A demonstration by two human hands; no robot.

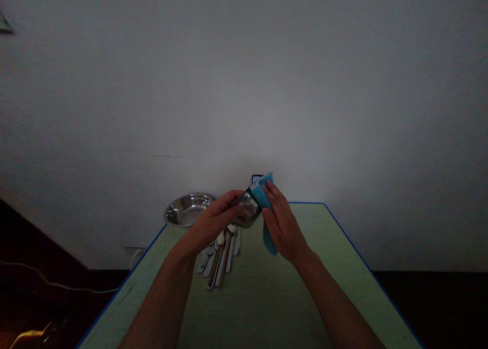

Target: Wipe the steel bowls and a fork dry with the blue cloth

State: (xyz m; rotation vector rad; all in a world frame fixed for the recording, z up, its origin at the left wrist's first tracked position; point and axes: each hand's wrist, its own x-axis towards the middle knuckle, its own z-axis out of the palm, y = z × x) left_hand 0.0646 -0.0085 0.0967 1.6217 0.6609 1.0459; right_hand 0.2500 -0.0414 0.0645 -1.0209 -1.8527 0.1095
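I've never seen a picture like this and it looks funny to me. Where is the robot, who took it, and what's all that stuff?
There is no robot here! A person wears a camera on their head, and this one picture looks forward and down from it. That is why two arms reach in from the bottom.

The left hand holds a shiny metal container, tilted. The right hand presses a soft-looking blue cloth against it.

On the pale green table with a blue edge sits a round, silvery metal basin, at the far left. Nearer lies a bunch of long, thin utensils, some silvery, some brown. Behind is a plain grey wall.
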